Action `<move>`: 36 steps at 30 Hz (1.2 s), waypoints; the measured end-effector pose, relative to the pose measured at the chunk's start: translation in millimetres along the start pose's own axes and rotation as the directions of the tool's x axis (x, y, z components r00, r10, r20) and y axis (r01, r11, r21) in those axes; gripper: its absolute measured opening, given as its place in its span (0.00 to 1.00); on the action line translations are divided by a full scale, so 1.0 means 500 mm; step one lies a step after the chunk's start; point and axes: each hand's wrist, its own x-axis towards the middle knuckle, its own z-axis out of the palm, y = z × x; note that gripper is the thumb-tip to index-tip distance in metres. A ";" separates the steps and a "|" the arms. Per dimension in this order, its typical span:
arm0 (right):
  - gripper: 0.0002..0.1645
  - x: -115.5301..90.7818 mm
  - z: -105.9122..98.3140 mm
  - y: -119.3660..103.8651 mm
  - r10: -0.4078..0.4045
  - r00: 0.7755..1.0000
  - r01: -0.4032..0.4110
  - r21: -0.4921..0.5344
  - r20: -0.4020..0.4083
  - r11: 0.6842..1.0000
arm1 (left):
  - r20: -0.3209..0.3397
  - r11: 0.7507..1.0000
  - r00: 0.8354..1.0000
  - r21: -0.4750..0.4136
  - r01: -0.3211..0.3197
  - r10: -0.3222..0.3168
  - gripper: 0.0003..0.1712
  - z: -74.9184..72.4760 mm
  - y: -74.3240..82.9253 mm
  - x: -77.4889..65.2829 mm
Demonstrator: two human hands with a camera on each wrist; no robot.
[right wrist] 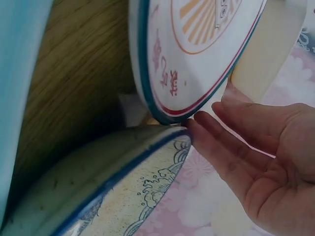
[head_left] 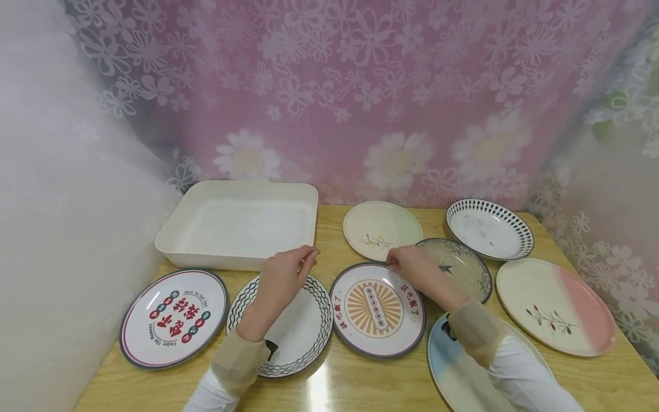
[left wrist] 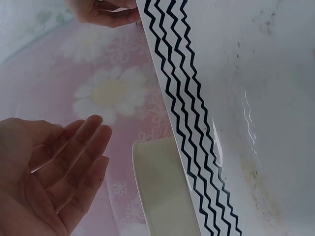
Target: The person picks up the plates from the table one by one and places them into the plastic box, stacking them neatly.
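Note:
My left hand (head_left: 284, 280) hovers above a white plate with black zigzag lines (head_left: 304, 332), near the corner of a cream rectangular basin (head_left: 216, 261). In the left wrist view its fingers (left wrist: 74, 167) are loosely bent with nothing between them. My right hand (head_left: 419, 272) is over the upper right of a white plate with an orange sunburst (head_left: 355, 329). The right wrist view has its fingertips (right wrist: 201, 120) right at that plate's green rim, beside the blue rim of a beige patterned plate (right wrist: 162, 182). Thumb and fingers there are slightly apart.
A red-lettered plate (head_left: 149, 309) lies at the left. At the back are a cream-and-green plate (head_left: 378, 223) and a deep dish with a black diamond border (head_left: 484, 229). A cream-and-pink plate (head_left: 540, 297) is at the right; a blue-and-cream plate (head_left: 453, 366) lies under my right forearm.

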 end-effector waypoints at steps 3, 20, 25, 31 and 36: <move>0.04 0.007 0.009 0.004 0.003 1.000 -0.003 -0.004 0.014 1.000 | 0.016 1.000 1.000 0.001 0.001 -0.001 0.08 0.002 -0.004 0.000; 0.07 0.043 0.029 0.004 -0.112 0.990 0.111 0.019 0.086 0.994 | 0.079 1.000 0.997 -0.002 -0.003 0.003 0.08 0.018 -0.002 -0.005; 0.05 0.049 0.029 0.007 -0.156 0.982 0.158 -0.012 0.105 0.987 | 0.100 1.000 0.995 0.000 0.009 -0.009 0.08 0.021 -0.003 -0.007; 0.07 0.059 0.028 0.014 -0.157 0.969 0.156 0.018 0.189 0.988 | 0.117 1.000 0.993 -0.001 0.011 -0.011 0.08 0.023 -0.004 -0.009; 0.09 0.062 0.025 0.021 -0.162 0.964 0.152 0.063 0.209 0.986 | 0.123 1.000 0.992 0.009 0.004 -0.006 0.09 0.024 -0.006 -0.008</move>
